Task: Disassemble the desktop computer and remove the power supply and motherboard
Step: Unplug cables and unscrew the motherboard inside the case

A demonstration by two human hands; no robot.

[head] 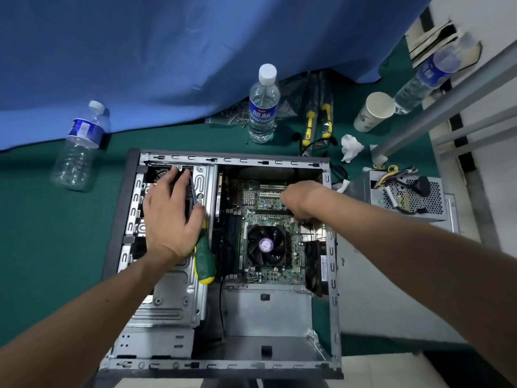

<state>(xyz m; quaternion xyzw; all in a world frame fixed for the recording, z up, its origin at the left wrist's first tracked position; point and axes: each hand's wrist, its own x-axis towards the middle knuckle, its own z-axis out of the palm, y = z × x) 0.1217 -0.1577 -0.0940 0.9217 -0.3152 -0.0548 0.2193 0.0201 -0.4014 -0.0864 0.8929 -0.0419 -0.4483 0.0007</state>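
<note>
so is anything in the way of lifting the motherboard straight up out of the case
Nothing covers the motherboard from above; the case is open. Only the right hand is over its far right part.

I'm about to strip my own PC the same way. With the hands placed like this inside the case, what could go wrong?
The left hand holds a green screwdriver while pressing on the drive cage; its tip could slip toward the motherboard. The water bottle standing behind the open case could tip and spill in, if its cap is loose.
</note>
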